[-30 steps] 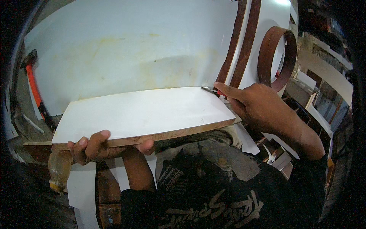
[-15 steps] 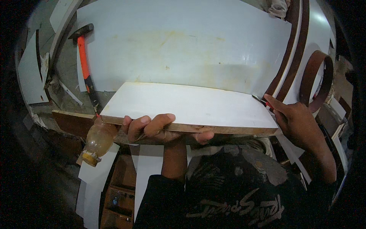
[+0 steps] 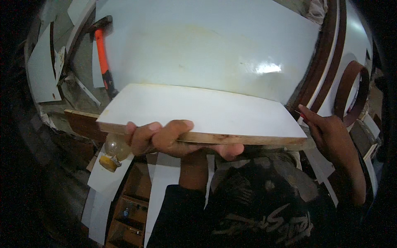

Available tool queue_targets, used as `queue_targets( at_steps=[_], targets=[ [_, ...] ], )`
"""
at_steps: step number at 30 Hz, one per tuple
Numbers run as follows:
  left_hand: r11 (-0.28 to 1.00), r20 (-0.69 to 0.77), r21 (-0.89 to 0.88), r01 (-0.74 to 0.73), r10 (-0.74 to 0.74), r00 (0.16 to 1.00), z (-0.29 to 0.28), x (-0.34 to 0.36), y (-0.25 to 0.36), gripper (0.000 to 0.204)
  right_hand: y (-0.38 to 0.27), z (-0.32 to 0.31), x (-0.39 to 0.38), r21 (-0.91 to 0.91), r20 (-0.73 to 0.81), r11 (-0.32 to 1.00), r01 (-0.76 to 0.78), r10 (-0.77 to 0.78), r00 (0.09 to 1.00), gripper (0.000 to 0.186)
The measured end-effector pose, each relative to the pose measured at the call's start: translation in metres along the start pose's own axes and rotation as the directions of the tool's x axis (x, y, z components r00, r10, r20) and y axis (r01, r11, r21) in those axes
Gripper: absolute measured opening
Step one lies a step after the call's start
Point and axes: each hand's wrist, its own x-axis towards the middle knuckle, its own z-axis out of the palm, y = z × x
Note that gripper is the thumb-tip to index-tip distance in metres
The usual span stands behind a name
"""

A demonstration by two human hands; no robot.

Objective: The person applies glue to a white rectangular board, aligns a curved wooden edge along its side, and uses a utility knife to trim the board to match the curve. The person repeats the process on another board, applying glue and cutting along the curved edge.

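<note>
Dim workshop, glossy white bench (image 3: 198,45), orange-handled hammer (image 3: 102,58) at far left. I see left hand (image 3: 173,138) clamped on white laminated board (image 3: 198,111) near edge. Right hand (image 3: 331,132) at board's right corner, small tool mostly hidden; grip unclear.

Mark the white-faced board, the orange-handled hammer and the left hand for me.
white-faced board (image 3: 202,111), head view, middle of its white top face.
orange-handled hammer (image 3: 101,51), head view, on the orange handle below the head.
left hand (image 3: 169,138), head view, on the knuckles gripping the board's near edge.
</note>
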Motion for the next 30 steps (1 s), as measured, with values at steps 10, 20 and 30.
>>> queue_targets(
  at_steps=[10,20,30],
  targets=[
    [0.999,-0.06,-0.013,0.052,-0.053,0.997,0.014,0.012,0.007,0.088,0.015,0.008,-0.005,-0.006,-0.007,0.991,0.136,-0.136,0.991,0.045],
    [0.99,-0.018,-0.119,0.075,-0.078,0.997,0.022,0.003,0.009,0.066,0.01,0.034,0.014,-0.047,0.021,0.969,0.244,-0.243,0.97,0.046],
    [0.997,-0.021,-0.039,0.061,-0.062,0.998,0.023,0.007,-0.003,0.065,0.017,0.035,0.008,-0.236,0.061,0.955,0.178,-0.168,0.984,0.049]
  ],
)
